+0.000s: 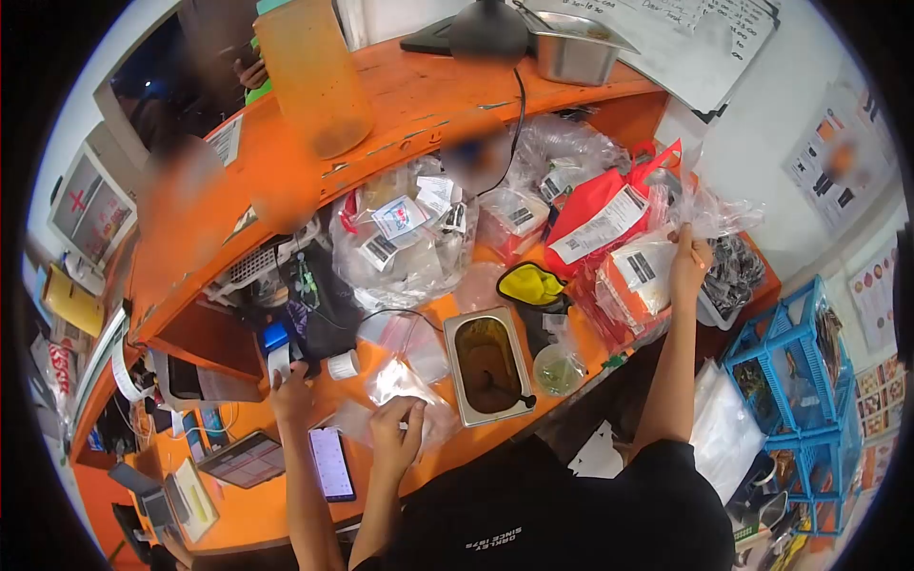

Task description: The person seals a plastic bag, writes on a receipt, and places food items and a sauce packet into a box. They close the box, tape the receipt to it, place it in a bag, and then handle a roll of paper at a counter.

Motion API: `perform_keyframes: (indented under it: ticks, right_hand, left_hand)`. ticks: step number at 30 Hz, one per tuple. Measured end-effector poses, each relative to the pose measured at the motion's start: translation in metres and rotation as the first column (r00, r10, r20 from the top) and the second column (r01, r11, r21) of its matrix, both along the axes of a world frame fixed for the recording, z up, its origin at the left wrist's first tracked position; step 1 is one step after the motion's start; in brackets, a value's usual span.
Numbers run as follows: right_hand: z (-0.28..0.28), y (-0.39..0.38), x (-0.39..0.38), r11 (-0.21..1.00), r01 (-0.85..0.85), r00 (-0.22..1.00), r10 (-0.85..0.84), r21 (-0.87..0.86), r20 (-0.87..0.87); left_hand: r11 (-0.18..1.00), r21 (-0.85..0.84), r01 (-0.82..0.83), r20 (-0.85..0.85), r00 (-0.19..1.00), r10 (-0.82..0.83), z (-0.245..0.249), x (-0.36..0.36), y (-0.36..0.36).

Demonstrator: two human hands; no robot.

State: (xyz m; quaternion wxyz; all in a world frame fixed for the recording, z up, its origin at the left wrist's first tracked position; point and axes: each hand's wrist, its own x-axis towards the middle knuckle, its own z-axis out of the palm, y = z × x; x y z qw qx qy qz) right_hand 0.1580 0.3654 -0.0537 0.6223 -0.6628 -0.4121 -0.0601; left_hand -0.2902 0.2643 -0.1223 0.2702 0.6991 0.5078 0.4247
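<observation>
Head view: crinkled clear plastic bag [716,214] is pinched by right hand [687,268], flat clear pouch [407,381] seemingly clutched by left hand [395,434]; opening needs both.

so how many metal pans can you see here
2. One metal pan, holding brown paste, sits on the orange counter mid-frame; the other pan is on the top ledge. More could hide under the clear bags.
</observation>
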Motion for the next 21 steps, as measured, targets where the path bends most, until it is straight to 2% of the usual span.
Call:
perform_keyframes:
  ticks: [3, 6, 8, 9, 10, 11, 12, 13, 15, 16, 17, 19, 20, 21]
  right_hand:
    - [0.001, 0.004, 0.004, 0.998, 0.029, 0.998, -0.026, -0.058, 0.063]
    - [-0.012, 0.009, 0.023, 0.997, 0.040, 0.992, -0.032, -0.060, 0.126]
    - [-0.047, 0.017, 0.050, 0.996, 0.043, 0.978, -0.025, -0.082, 0.205]
    - [-0.066, 0.025, 0.055, 0.998, 0.044, 0.978, -0.035, -0.039, 0.205]
    - [-0.084, 0.031, 0.061, 0.998, 0.069, 0.924, -0.060, -0.011, 0.377]
    - [-0.118, 0.041, 0.098, 0.989, -0.016, 0.928, 0.070, -0.148, 0.366]
    - [-0.107, 0.041, 0.083, 1.000, -0.024, 0.964, 0.029, -0.020, 0.265]
    - [-0.100, 0.031, 0.092, 0.948, -0.065, 0.973, 0.130, -0.312, 0.192]
    - [-0.094, 0.022, 0.102, 0.726, 0.233, 0.846, 0.177, -0.648, 0.502]
    - [-0.115, 0.013, 0.113, 0.859, 0.311, 0.702, 0.080, -0.406, 0.708]
    - [-0.128, 0.013, 0.121, 0.935, 0.332, 0.529, -0.077, -0.123, 0.845]
    - [-0.081, -0.025, 0.075, 0.952, 0.190, 0.786, -0.001, -0.239, 0.619]
    - [-0.068, -0.039, 0.066, 0.953, 0.187, 0.781, 0.001, -0.237, 0.624]
    - [-0.061, -0.052, 0.060, 0.969, 0.155, 0.861, -0.038, -0.191, 0.507]
  left_hand:
    - [0.999, 0.039, -0.034, -0.009, 0.999, 0.034, -0.002, -0.005, 0.008]
    - [0.998, 0.006, -0.069, -0.015, 0.998, 0.069, 0.000, -0.010, 0.013]
    - [0.998, 0.003, -0.070, 0.012, 0.997, 0.070, -0.008, -0.012, 0.015]
    - [0.998, -0.013, -0.069, 0.036, 0.997, 0.069, -0.012, -0.014, 0.018]
    - [0.999, 0.020, -0.031, 0.064, 0.997, 0.030, -0.018, -0.015, 0.021]
    - [0.999, 0.051, 0.005, 0.091, 0.996, -0.010, -0.020, -0.014, 0.025]
    - [0.998, 0.067, 0.015, 0.073, 0.997, -0.020, -0.016, -0.012, 0.029]
    - [0.997, 0.072, 0.031, 0.056, 0.998, -0.036, -0.013, -0.010, 0.031]
    - [0.990, 0.143, 0.006, 0.029, 1.000, -0.010, -0.011, -0.005, 0.033]
    - [0.988, 0.145, 0.046, 0.046, 0.998, -0.053, -0.007, -0.004, 0.040]
    - [0.984, 0.150, 0.092, 0.061, 0.993, -0.102, -0.002, -0.004, 0.048]
    - [0.983, 0.163, 0.084, 0.084, 0.992, -0.098, 0.018, -0.006, 0.059]
    - [0.983, 0.170, 0.067, 0.132, 0.987, -0.090, 0.031, -0.008, 0.064]
    - [0.983, 0.176, 0.055, 0.177, 0.980, -0.086, 0.041, -0.010, 0.071]
